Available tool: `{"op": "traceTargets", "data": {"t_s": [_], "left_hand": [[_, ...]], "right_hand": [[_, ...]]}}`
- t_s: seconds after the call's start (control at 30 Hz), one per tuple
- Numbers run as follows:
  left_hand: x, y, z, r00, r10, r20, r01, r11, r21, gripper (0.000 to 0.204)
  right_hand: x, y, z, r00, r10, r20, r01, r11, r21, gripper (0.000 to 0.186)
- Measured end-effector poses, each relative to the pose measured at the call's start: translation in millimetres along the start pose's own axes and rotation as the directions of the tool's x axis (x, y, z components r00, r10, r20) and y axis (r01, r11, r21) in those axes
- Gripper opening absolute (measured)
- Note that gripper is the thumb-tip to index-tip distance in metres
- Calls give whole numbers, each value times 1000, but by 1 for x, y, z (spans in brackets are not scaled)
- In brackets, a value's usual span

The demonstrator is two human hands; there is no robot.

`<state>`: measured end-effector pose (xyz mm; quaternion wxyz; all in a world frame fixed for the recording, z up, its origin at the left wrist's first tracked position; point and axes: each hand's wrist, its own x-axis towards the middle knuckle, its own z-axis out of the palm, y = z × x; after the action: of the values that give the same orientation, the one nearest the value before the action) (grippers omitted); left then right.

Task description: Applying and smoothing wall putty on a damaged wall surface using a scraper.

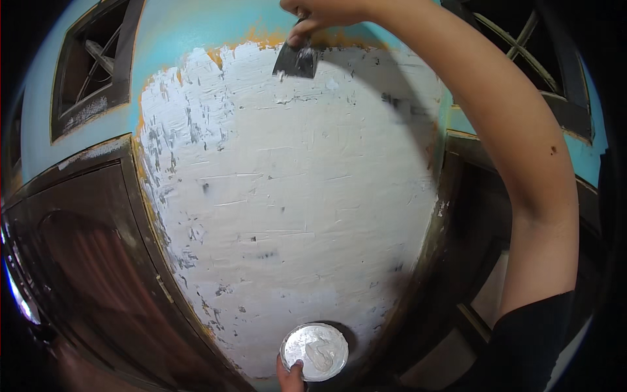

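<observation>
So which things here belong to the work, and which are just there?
Part of the work:
dark, flat-bladed scraper in the right fingers
round, pale container in the left fingers
white paste inside it
white-coated patch of wall

Just surroundings:
dark brown wooden door, left
dark wooden window with crossed bars, upper left

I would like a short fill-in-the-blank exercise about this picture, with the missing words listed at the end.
1. The right hand holds the putty knife near the ____ (upper/lower) edge of the white coating.
2. In the picture, the left hand holds the round container ____ (above/below) the putty knife.
3. The paste in the round container is ____ in colour.
4. The sleeve on the right arm is ____ in colour.

Missing words: upper; below; white; black.
</observation>
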<state>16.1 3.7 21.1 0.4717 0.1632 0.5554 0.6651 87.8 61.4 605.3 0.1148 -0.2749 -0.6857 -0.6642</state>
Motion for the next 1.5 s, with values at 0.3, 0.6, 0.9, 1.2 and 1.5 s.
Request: {"op": "traceTargets", "data": {"t_s": [0.3,0.6,0.9,1.2,1.5], "left_hand": [[-6,-5,-2,997,76,5,-76,997,-31,48],[-29,10,-1,999,41,32,-42,998,44,47],[-24,-3,-16,999,20,47,-23,997,79,48],[-44,13,-5,999,35,17,-35,999,3,53],[-48,13,-10,998,12,55,-10,999,-44,49]], "right_hand": [[-9,-24,-5,994,-105,2,104,989,107,41],[-7,3,4,998,54,-13,-53,998,26,40],[-15,-23,15,998,29,48,-36,990,140,40],[-7,0,1,989,146,17,-147,982,116,38],[-32,3,18,762,647,19,-502,573,648,47]]}}
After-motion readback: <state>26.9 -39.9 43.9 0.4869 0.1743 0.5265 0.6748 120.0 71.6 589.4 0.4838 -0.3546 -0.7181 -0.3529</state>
